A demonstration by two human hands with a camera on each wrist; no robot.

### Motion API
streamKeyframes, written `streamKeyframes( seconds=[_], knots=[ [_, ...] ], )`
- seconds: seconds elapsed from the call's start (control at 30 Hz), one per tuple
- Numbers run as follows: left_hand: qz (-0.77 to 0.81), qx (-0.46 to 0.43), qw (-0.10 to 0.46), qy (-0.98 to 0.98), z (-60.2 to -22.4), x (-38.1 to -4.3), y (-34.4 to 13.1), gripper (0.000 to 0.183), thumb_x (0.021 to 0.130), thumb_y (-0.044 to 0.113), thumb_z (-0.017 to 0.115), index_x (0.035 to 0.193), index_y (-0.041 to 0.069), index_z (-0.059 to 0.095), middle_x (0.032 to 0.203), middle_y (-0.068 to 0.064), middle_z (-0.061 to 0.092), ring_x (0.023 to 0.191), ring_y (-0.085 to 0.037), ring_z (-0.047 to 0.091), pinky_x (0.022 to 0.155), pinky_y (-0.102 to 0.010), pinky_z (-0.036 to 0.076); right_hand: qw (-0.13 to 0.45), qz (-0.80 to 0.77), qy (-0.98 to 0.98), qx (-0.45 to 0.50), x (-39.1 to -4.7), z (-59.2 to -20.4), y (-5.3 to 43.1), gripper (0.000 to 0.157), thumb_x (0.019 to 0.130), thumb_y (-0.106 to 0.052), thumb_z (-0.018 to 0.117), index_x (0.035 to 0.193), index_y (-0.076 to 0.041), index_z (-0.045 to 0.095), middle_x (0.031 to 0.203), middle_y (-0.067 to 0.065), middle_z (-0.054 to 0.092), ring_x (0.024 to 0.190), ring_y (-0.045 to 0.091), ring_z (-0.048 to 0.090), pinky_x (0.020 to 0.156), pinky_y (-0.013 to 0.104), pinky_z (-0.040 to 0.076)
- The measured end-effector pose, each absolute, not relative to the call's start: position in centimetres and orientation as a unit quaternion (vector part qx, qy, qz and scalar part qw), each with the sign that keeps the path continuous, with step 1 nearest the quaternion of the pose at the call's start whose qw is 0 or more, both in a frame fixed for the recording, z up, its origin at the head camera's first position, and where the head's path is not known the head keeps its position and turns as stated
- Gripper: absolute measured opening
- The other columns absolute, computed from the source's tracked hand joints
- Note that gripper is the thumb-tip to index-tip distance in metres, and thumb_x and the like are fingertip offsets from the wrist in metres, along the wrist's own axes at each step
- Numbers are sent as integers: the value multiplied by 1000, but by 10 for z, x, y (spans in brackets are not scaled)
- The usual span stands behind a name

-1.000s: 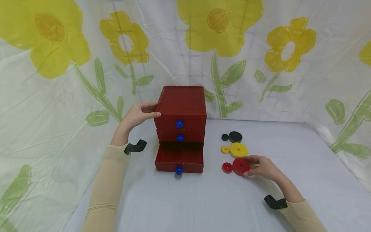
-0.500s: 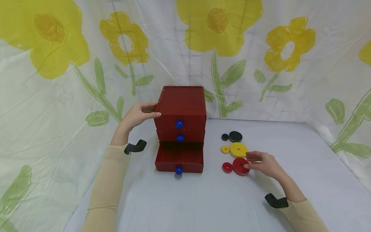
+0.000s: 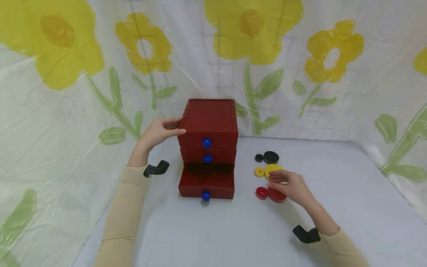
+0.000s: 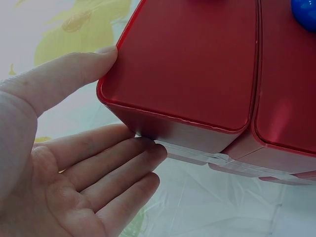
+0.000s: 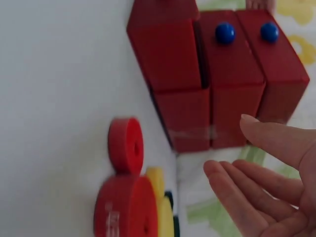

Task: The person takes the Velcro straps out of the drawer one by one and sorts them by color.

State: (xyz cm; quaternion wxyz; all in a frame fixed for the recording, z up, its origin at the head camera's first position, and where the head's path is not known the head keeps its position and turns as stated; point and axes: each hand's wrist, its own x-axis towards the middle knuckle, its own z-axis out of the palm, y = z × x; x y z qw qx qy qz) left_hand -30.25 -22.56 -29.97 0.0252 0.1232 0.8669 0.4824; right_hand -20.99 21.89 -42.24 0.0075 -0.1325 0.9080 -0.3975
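Note:
A red chest of drawers (image 3: 211, 115) with blue knobs stands at the middle of the table, its bottom drawer (image 3: 207, 192) pulled out with nothing inside. My left hand (image 3: 155, 136) touches the chest's left side; in the left wrist view its thumb (image 4: 84, 74) is at the front edge, fingers straight against the side. My right hand (image 3: 291, 185) hovers with relaxed fingers over the large red disc (image 3: 277, 196) and overlaps the large yellow disc (image 3: 271, 168). In the right wrist view nothing lies between thumb and fingers. Left of it is the small red ring (image 3: 261, 193).
Behind these lie a small yellow ring (image 3: 259, 172), a small black disc (image 3: 259, 158) and a large black disc (image 3: 271, 157). A white cloth covers the table (image 3: 233, 233). A flower-printed curtain (image 3: 193, 63) hangs behind and at both sides.
My right hand has let go of the large red disc, lifted, and moved left over the red and yellow discs. The left hand and the chest have stayed put.

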Motion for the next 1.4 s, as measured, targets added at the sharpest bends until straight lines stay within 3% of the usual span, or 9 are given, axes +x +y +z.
streamKeyframes(
  seconds=[0.2,0.43,1.1,1.4],
  knots=[
    [480,120,22,869,-300,-303,-225,71,78,48,74,139,21,50,135,-3,57,124,-18,54,108,-50,35,-4,-408,897,-170,-208,-416,188,37,83,-27,74,112,-6,67,102,7,72,90,17,70,77,26,56],
    [485,124,18,866,-301,-303,-226,70,78,46,75,138,20,52,134,-4,57,123,-18,55,107,-49,36,28,-438,879,-188,-208,-411,153,30,83,-27,74,109,-11,69,99,3,72,88,14,69,75,24,56],
    [480,135,12,867,-301,-303,-226,69,79,45,74,139,19,51,134,-4,57,123,-18,55,107,-48,37,7,-457,849,-266,-201,-416,89,28,84,-26,73,106,-9,70,93,-1,73,84,8,69,72,19,55],
    [489,130,16,862,-302,-304,-227,70,78,45,75,138,20,51,135,-3,57,124,-17,54,107,-47,37,54,-439,851,-282,-191,-426,67,20,84,-24,73,100,-11,73,88,-4,73,79,4,67,70,15,53]
  ],
)
